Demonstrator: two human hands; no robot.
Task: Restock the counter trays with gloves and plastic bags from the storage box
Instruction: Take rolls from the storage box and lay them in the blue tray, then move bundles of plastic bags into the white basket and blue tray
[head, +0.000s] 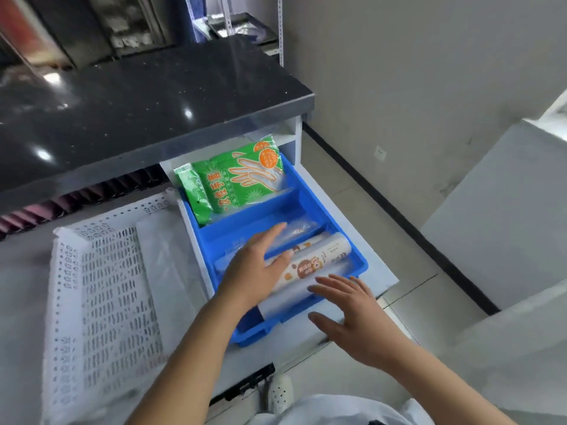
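The blue plastic divided tray (302, 207) is seen on a white shelf under the dark speckled countertop (138, 96), and both hands are held over its near compartment. The left hand (257, 265) is laid flat, fingers straight and spread, on the rolls of plastic bags; its fingertips rest on a clear-wrapped roll (294, 230) and its thumb is pressed against the printed white roll (319, 259) just to its right. Nothing is pinched or gripped by it. The right hand (352, 314) is held open with fingers relaxed and slightly fanned, just beside the near end of the rolls, over the tray's front rim; whether that rim is actually touched cannot be told.

Beyond the left hand's fingertips, in the far compartment, 2 green printed packets of disposable gloves (242, 176) are stood on edge, leaning against the back. To the left of the left forearm a white perforated plastic crate (101, 271) is seen, with thin translucent film lying in it.

The rolls are judged to be light but slick — film wound on a core, apt to roll or slide under a flat palm. A wrap of fingers round the middle of a roll is likely to serve better than pressure from above. The glove packets are judged soft and floppy, best taken by pinching the top edge — their contents may slump otherwise.
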